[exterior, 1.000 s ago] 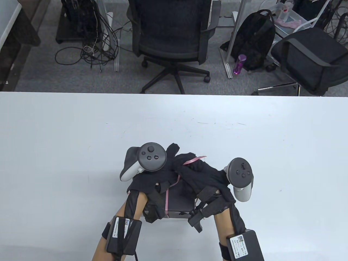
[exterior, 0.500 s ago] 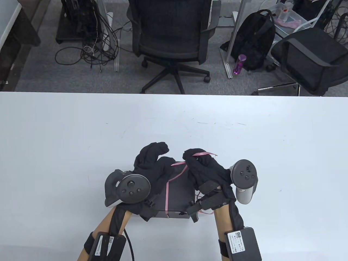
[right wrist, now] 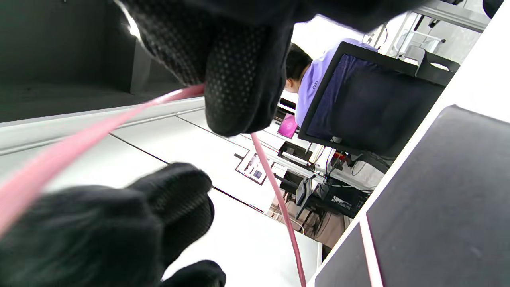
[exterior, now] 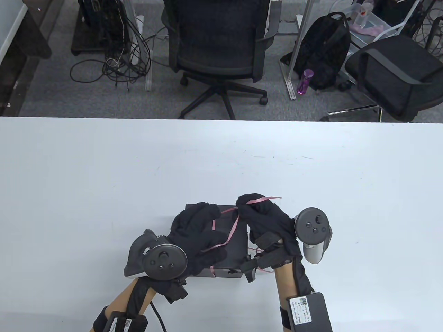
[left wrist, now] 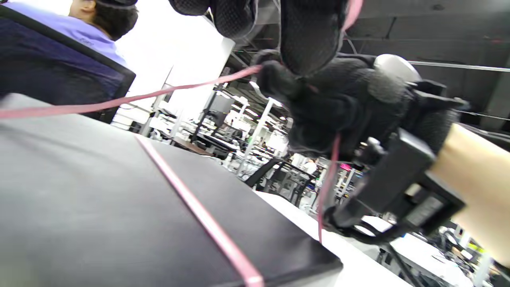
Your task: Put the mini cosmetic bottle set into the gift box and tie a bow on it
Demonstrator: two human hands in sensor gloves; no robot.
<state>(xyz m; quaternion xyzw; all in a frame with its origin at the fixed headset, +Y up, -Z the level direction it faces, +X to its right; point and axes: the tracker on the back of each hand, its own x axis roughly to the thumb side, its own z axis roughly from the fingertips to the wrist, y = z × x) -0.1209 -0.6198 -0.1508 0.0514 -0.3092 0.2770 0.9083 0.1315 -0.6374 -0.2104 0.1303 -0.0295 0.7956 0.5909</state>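
Observation:
A black gift box (exterior: 238, 247) lies closed near the table's front edge, with a thin pink ribbon (exterior: 233, 226) wrapped round it. The bottle set is not visible. My right hand (exterior: 244, 202) hovers over the box's far right corner and pinches the ribbon, whose short end sticks out to the right. From there one strand runs down across the lid to my left hand (exterior: 207, 248), which lies on the box's left half and holds it between thumb and fingers. In the left wrist view the ribbon (left wrist: 199, 215) crosses the lid (left wrist: 99, 199). The right wrist view shows fingertips (right wrist: 239, 79) clamping the ribbon (right wrist: 279, 199).
The white table (exterior: 104, 173) stretches wide on all sides of the box. Beyond its far edge stand an office chair (exterior: 218, 45), a second chair (exterior: 391, 72), a black backpack (exterior: 325, 52) and a purple bottle (exterior: 304, 81). A seated person (right wrist: 314, 83) shows in the right wrist view.
My left hand has drawn back from the box's far side toward the near left, taking a ribbon strand with it. My right hand has shifted slightly right, still pinching the ribbon.

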